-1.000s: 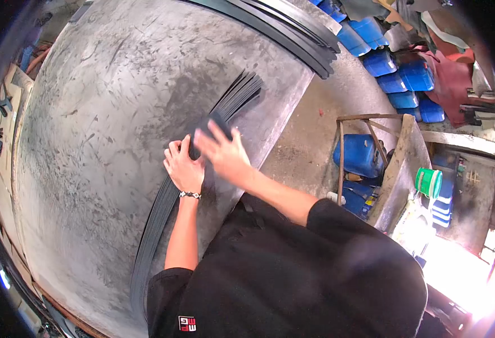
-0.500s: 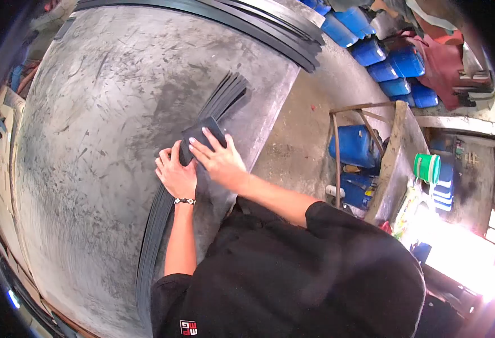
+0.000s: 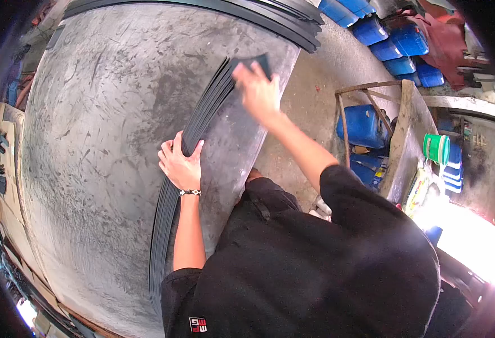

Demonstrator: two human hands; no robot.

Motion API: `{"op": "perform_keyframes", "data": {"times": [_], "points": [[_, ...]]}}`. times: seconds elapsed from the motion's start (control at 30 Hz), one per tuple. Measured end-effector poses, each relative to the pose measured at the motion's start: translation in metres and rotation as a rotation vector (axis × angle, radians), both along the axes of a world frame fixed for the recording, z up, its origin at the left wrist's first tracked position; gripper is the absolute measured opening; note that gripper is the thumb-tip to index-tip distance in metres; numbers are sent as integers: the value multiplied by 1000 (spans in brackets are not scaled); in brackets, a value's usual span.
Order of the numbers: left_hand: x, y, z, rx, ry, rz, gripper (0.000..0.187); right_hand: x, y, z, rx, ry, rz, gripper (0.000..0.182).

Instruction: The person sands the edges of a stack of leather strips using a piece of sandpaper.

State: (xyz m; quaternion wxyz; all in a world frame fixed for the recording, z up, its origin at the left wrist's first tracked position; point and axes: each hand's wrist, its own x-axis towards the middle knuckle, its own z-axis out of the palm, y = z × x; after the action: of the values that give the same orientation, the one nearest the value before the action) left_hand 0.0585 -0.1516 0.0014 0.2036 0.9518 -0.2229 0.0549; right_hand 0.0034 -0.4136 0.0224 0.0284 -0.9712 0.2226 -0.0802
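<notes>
A bundle of long dark strips lies along the right side of a big grey stained table. My left hand presses flat on the middle of the bundle, fingers spread over the strips. My right hand is stretched to the far end of the bundle near the table's edge. It holds a dark pad against the strip ends.
Another stack of dark strips runs along the table's far edge. Blue jerrycans stand at the back right, and one sits under a rusty frame. A green tub rests on a ledge. Concrete floor lies right of the table.
My right hand has slid the pad from beside my left hand up along the strips to their far end. The left hand has stayed on the bundle.
</notes>
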Motion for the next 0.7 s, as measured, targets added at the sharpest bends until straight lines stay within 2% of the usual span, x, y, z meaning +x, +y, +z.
{"op": "perform_keyframes", "data": {"times": [0.03, 0.07, 0.17, 0.23, 0.3, 0.33, 0.37, 0.43, 0.5, 0.57, 0.67, 0.7], "points": [[-1, 1, 0, 3, 8, 2, 67, 13, -15, 4, 81, -72, -113, 55], [-1, 1, 1, 4, 13, 4, 67, 17, 7, -1, -26, -70, -120, 53], [1, 1, -4, -1, 26, -10, 66, -16, 113, 9, 1, 71, 228, 52], [3, 3, -3, 3, 26, -30, 66, -39, 108, -5, 111, -36, 513, 53], [1, 1, 3, -2, 18, -24, 65, -27, 41, 11, 5, 40, 386, 52], [0, -1, 6, 15, 33, -13, 65, -8, 6, 26, 10, 121, 225, 54], [-2, 1, 4, 14, 39, -12, 66, 12, -31, 21, 181, 203, 38, 55], [1, 1, 1, 4, 35, -16, 66, 9, 35, 6, -178, 51, 71, 55], [2, 1, -3, 24, 28, -11, 67, -22, 116, -1, -31, 77, 339, 54], [3, 7, -12, 28, 20, -27, 66, -44, 113, -18, 83, -48, 507, 56], [1, -1, 4, 9, 53, 8, 65, -5, 26, 16, -105, 66, 185, 51], [-1, -1, 4, 15, 54, 8, 65, 12, 0, 26, 94, 110, -21, 50]]}}
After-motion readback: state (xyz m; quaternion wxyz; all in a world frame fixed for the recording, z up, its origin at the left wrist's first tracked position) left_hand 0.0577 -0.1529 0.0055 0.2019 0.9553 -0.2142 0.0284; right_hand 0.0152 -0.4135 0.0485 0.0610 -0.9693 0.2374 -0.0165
